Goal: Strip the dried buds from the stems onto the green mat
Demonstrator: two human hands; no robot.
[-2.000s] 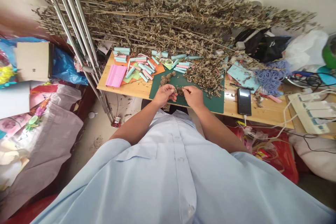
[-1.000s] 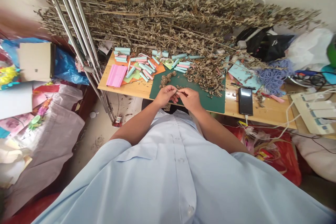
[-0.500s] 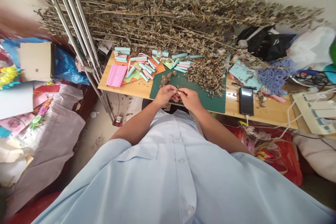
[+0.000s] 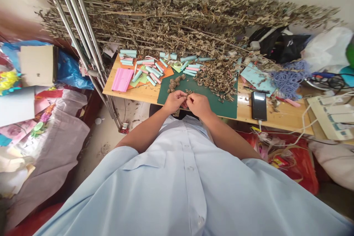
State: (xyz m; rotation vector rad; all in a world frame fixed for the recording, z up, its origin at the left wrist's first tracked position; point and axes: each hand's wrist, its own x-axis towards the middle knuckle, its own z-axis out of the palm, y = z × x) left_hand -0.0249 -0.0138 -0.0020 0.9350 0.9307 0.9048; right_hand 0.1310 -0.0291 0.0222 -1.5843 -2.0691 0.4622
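My left hand [image 4: 174,102] is closed in a pinch at the near edge of a green cutting mat [image 4: 226,110]. Its fingertips meet those of my right hand [image 4: 199,104], which is curled with the knuckles up. Between them is a bit of dried leaves, mostly covered by the fingers. Just beyond my left hand, several brown crumpled balls of dried leaf [image 4: 173,84] sit on the mat. A loose heap of dried leaves [image 4: 218,81] covers the mat's far right part.
Long dried plant stalks [image 4: 166,25] lie along the wall. Rolled paper tubes [image 4: 153,70] and a pink paper stack [image 4: 122,79] are left on the wooden table [image 4: 110,87]. A phone [image 4: 259,105], purple cord [image 4: 290,79] and power strip [image 4: 332,116] are right. Metal crutches [image 4: 83,33] lean at left.
My right hand has curled further, its knuckles turning up and its fingers closing in against my left fingertips. My left hand stays almost in place. The heap and balls look unchanged.
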